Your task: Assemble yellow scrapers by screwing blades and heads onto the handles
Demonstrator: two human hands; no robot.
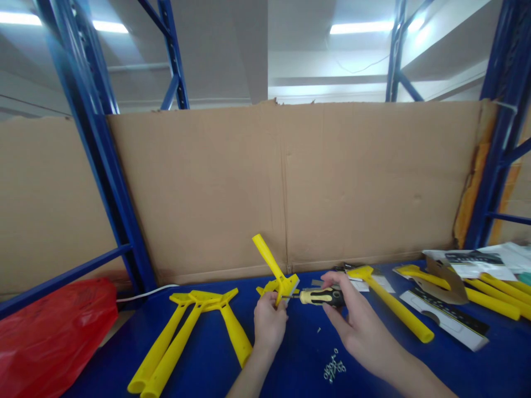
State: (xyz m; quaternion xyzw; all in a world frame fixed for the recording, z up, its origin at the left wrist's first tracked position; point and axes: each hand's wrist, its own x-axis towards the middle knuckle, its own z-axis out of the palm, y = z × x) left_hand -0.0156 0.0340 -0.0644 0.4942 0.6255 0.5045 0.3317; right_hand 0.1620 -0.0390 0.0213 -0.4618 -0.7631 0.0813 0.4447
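My left hand [270,323] is closed around the head of a yellow scraper [269,257], whose tubular handle points up and away to the left. In my right hand [360,326] is a screwdriver [317,297] with a cream and black grip, held between thumb and fingers. Its shaft points left and its tip meets the scraper's head near my left fingers; the exact contact is hidden. Below my hands lies a small pile of screws and nuts [334,367] on the blue table, with one loose screw [319,330] just above it.
Several yellow scrapers [182,342] lie at the left, beside a red plastic bag [62,331]. Another yellow scraper [394,304] rests at the right, near a black and white card package [446,315] and more yellow handles [493,301]. A cardboard panel [290,182] stands behind the blue table [298,381].
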